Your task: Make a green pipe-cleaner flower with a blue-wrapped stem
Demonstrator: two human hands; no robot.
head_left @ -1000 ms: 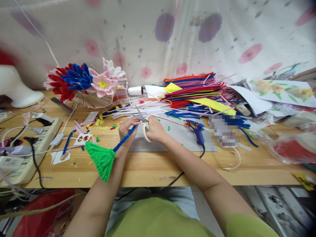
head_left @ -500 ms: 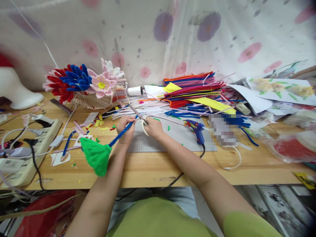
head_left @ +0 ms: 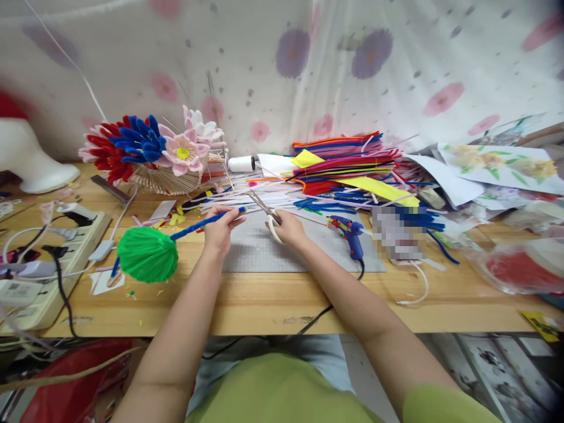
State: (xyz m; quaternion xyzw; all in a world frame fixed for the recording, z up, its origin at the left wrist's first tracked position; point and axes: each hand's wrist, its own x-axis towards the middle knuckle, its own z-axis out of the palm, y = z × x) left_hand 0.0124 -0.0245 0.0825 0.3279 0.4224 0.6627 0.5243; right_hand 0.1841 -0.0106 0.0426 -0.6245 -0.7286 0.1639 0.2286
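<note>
My left hand (head_left: 219, 229) is closed around a blue fuzzy pipe-cleaner stem (head_left: 194, 226). At the stem's lower left end sits a round, ribbed green pipe-cleaner piece (head_left: 148, 255), its outer face turned towards me. The stem's blue tip sticks out past my fingers. My right hand (head_left: 288, 228) grips scissors (head_left: 274, 229) by their white handles. Their metal blades point up and to the left, a short way from the stem tip and apart from it. Under both hands lies a grey mat (head_left: 259, 252).
A blue glue gun (head_left: 350, 235) lies right of the mat. Pipe-cleaner bundles (head_left: 343, 155) are heaped behind. A basket of pipe-cleaner flowers (head_left: 165, 179) stands back left. A power strip (head_left: 48, 282) with cables occupies the left side. A plastic-wrapped red item (head_left: 515, 267) is far right.
The scissors have moved right, away from the stem. My left hand has shifted left, and the green piece has swung up and turned to show its rounded face.
</note>
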